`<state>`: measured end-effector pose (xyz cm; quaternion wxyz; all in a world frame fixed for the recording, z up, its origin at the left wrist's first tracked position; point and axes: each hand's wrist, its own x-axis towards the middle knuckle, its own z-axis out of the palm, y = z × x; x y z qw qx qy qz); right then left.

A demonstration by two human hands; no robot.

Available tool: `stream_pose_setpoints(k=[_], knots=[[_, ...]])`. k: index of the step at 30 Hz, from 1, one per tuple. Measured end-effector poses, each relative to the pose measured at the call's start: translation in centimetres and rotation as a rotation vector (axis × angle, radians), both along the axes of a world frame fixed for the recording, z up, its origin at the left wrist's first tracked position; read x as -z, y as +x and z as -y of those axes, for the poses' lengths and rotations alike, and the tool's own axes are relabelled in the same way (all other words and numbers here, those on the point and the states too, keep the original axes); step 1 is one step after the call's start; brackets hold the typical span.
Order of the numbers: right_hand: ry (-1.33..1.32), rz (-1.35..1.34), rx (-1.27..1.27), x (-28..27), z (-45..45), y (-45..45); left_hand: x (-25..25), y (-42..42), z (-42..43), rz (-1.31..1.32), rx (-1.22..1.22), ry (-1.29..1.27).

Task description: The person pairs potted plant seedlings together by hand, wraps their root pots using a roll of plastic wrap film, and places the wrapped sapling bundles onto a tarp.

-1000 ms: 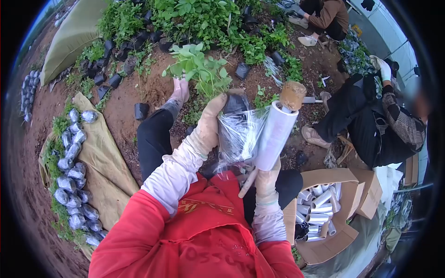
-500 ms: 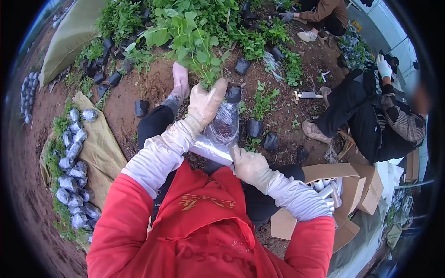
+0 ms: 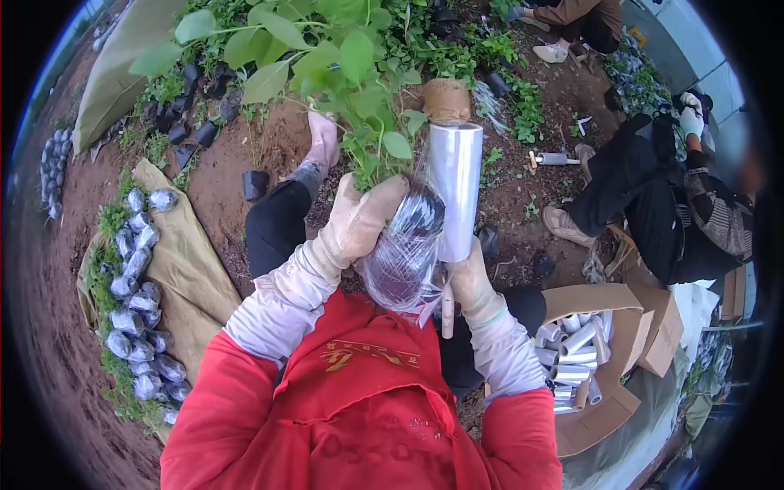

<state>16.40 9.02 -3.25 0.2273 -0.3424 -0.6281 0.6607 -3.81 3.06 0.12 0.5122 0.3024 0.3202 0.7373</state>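
Note:
My left hand (image 3: 363,216), in a pale glove, is closed around a bundle of leafy seedlings (image 3: 359,98) near the top of its root end. The bundle's dark pots (image 3: 404,253) are bound in shiny clear film and tilt toward my lap. In my right hand (image 3: 471,282), also gloved, is a roll of stretch film (image 3: 456,188), standing nearly upright just right of the bundle. A brown cardboard core (image 3: 447,100) sticks out of its far end, and a handle hangs below my fingers. Film appears to join roll and bundle.
Several film-wrapped bundles (image 3: 135,310) lie in rows on the left by a tan cloth (image 3: 192,253). A cardboard box (image 3: 625,314) of film rolls stands at my right. Potted seedlings (image 3: 457,49) cover the ground ahead. A seated co-worker (image 3: 645,188) is on the right, another person at the back.
The film roll has swung from lying across below the bundle to upright on its right side. My left hand has brought the bundle closer, its leaves now larger in view.

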Motion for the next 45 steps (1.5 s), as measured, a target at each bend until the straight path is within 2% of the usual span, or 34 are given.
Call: stream_pose_setpoints(k=[3, 4, 6, 7, 9, 10, 11, 14, 15, 16, 18, 20, 24, 26, 28, 29, 30, 32, 33, 37, 38, 39, 41, 42, 45], knots=[[-0.292, -0.115, -0.113, 3.9, 0.8, 0.6, 0.3, -0.2, 0.6, -0.064, 0.071, 0.072], [-0.355, -0.196, -0.083, 5.8, 1.3, -0.2, 0.5, -0.1, 0.7, -0.089, 0.099, 0.119], [-0.288, -0.266, -0.07, 7.1, 1.7, -0.5, 0.6, 0.1, 0.5, -0.143, 0.157, 0.225], [-0.255, -0.301, -0.064, 7.4, 2.0, -0.8, 0.3, 0.9, 0.7, -0.065, 0.115, 0.201], [-0.221, -0.35, -0.005, 7.3, 2.4, -0.5, 0.1, 0.8, 0.5, -0.063, 0.144, 0.223], [-0.272, -0.406, 0.034, 5.5, 2.5, -0.1, -0.1, 0.5, 0.1, -0.07, 0.157, 0.241], [-0.182, -0.38, 0.061, 4.0, 2.2, 0.4, -0.7, 0.3, -0.1, -0.261, 0.103, 0.19], [0.094, -0.327, 0.128, -1.3, 1.1, 1.6, -3.9, 1.8, 0.7, -0.111, 0.054, 0.028], [0.081, -0.248, 0.132, -2.0, 1.3, 1.7, -3.0, 2.3, 0.8, -0.141, 0.049, 0.016], [0.069, -0.169, 0.133, -2.7, 1.4, 1.8, -2.5, 2.5, 0.8, -0.444, -0.086, -0.171], [0.269, -0.181, 0.218, -2.0, 1.9, 0.7, -2.7, 3.3, 0.6, -0.215, -0.177, -0.167], [0.509, -0.104, 0.348, -1.3, 1.5, -0.2, -1.9, 3.1, 0.0, -0.316, -0.325, -0.169], [0.275, -0.153, 0.382, -2.0, 1.4, 0.1, -1.7, 2.5, 0.6, -0.453, -0.377, -0.12], [0.109, -0.192, 0.299, -1.3, 0.5, 0.5, -0.8, 2.4, 1.1, -0.2, -0.236, -0.142], [-0.137, -0.28, 0.177, -0.1, 0.2, 0.8, -2.6, 1.8, 1.9, -0.009, -0.04, -0.018], [-0.228, -0.376, 0.078, 1.6, 0.5, 0.4, -1.7, 1.9, 2.1, -0.017, -0.092, -0.072], [-0.278, -0.307, 0.121, 1.7, 1.8, -0.3, -1.2, 1.4, 2.1, 0.047, 0.041, 0.018], [-0.267, -0.43, 0.172, 2.1, 2.4, -1.4, -0.6, -0.6, 0.7, 0.162, 0.311, 0.208], [-0.289, -0.484, 0.178, 2.2, 2.7, -1.8, -0.5, -0.9, -0.2, 0.095, 0.355, 0.3], [-0.438, -0.598, 0.254, 2.0, 2.8, -0.3, -1.8, 0.2, -0.9, 0.261, 0.198, 0.299], [-0.46, -0.618, 0.279, 2.3, 2.4, 0.4, -0.4, -1.0, -0.3, 0.197, 0.202, 0.121], [-0.185, -0.486, 0.277, 2.0, 1.6, 1.2, -0.6, -0.7, -0.6, 0.174, 0.146, 0.125], [0.118, -0.358, 0.228, -0.1, 1.4, 0.8, -1.6, 1.0, -0.3, 0.199, 0.034, 0.138], [0.23, -0.302, 0.228, -0.4, 1.5, 0.4, -2.0, 2.3, 0.3, 0.245, -0.021, 0.15], [0.555, -0.134, 0.235, -0.1, 2.5, -1.5, 0.7, 2.1, -0.6, 0.085, -0.136, 0.004]])
